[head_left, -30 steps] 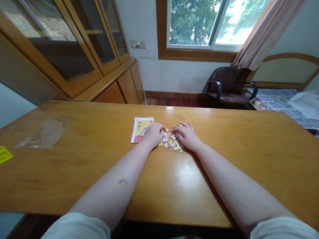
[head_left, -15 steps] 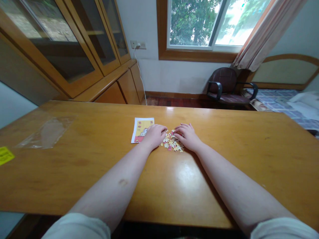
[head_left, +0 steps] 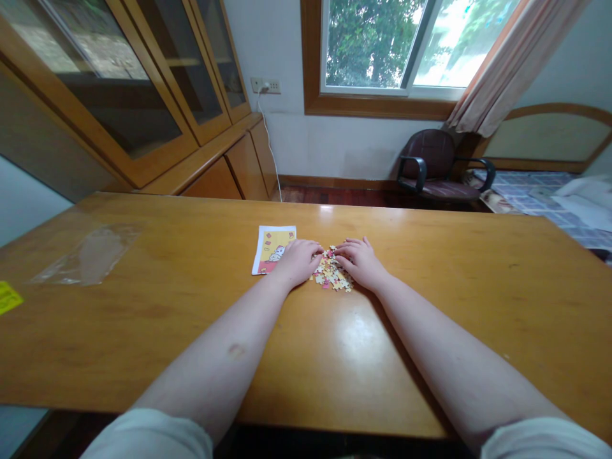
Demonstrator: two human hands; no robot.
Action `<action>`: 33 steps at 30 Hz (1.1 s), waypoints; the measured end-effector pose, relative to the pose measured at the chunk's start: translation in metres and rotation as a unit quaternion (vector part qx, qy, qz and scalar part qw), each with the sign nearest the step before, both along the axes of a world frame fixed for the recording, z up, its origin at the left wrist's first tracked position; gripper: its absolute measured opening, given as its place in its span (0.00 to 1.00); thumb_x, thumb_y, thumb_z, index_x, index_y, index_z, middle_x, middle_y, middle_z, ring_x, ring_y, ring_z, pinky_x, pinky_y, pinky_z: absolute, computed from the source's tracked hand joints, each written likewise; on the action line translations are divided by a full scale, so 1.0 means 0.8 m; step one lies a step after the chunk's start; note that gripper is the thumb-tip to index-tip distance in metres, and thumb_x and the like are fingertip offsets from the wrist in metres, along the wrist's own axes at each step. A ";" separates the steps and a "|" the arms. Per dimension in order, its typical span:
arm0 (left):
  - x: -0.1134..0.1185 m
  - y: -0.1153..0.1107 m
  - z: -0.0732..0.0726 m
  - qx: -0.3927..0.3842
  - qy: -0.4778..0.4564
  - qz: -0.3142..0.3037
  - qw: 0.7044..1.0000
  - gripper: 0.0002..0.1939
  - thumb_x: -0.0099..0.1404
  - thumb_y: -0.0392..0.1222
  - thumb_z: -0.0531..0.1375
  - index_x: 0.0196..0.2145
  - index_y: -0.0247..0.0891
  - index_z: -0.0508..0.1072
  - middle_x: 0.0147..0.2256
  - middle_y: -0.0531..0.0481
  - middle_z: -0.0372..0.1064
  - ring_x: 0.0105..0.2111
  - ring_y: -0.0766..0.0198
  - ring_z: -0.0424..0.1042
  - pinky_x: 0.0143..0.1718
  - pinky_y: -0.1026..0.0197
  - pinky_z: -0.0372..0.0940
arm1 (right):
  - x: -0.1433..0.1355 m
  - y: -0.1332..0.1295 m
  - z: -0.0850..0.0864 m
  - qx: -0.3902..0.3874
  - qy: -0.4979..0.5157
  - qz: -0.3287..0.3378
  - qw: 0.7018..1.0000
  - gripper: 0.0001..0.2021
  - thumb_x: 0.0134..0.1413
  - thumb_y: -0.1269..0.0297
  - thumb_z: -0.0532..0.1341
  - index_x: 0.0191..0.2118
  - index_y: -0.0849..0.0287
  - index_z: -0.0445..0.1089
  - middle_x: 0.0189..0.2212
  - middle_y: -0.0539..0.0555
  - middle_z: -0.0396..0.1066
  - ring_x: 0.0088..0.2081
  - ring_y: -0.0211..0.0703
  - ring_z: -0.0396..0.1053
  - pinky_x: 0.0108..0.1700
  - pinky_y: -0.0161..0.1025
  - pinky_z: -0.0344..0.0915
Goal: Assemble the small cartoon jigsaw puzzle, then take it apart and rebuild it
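A small heap of jigsaw pieces point(head_left: 333, 275) in yellow, white and pink lies on the wooden table point(head_left: 306, 357). At its left edge rests my left hand point(head_left: 301, 260), fingers curved and a little apart, covering part of a printed card. My right hand point(head_left: 362, 262) lies at the heap's right side with its fingers spread and bent over the outer pieces. No piece is seen lifted in either hand. The card point(head_left: 268, 247) shows a yellow and pink cartoon picture with white figures.
A clear plastic bag point(head_left: 98, 255) lies on the table's left part, with a yellow label point(head_left: 8, 297) at the left edge. Beyond the table stand a glass-door cabinet point(head_left: 210, 137), an office chair point(head_left: 430, 159) and a bed point(head_left: 540, 197).
My left hand has shifted very slightly right, toward the heap. Some pieces at the top of the heap, between the hands, have moved a little.
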State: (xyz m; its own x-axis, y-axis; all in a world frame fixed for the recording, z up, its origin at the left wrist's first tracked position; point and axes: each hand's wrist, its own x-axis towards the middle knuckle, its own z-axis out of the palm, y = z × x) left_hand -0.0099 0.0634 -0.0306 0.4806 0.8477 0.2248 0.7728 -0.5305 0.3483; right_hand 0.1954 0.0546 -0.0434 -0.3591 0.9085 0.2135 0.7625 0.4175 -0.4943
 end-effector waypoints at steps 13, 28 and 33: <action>-0.001 0.005 -0.006 0.015 0.013 0.057 0.998 0.19 0.65 0.38 0.53 0.52 0.33 0.71 0.48 0.41 0.73 0.49 0.53 0.70 0.52 0.53 0.62 | 0.000 0.000 -0.006 0.033 0.005 -0.066 0.997 0.10 0.57 0.60 0.59 0.40 0.53 0.76 0.48 0.55 0.73 0.57 0.55 0.60 0.62 0.64 0.39; -0.004 0.006 -0.011 0.000 0.032 0.111 0.993 0.18 0.66 0.44 0.54 0.50 0.38 0.74 0.53 0.42 0.69 0.54 0.50 0.64 0.58 0.47 0.56 | -0.001 -0.006 -0.002 0.022 -0.096 -0.060 0.993 0.21 0.62 0.50 0.53 0.57 0.48 0.68 0.62 0.58 0.58 0.65 0.65 0.45 0.62 0.70 0.34; -0.002 -0.001 -0.008 0.005 0.061 0.046 0.997 0.22 0.69 0.49 0.52 0.58 0.44 0.67 0.60 0.43 0.60 0.60 0.49 0.56 0.62 0.43 0.49 | 0.000 -0.005 0.000 0.028 -0.040 -0.030 0.998 0.15 0.62 0.56 0.54 0.51 0.48 0.72 0.57 0.54 0.66 0.63 0.59 0.51 0.62 0.68 0.37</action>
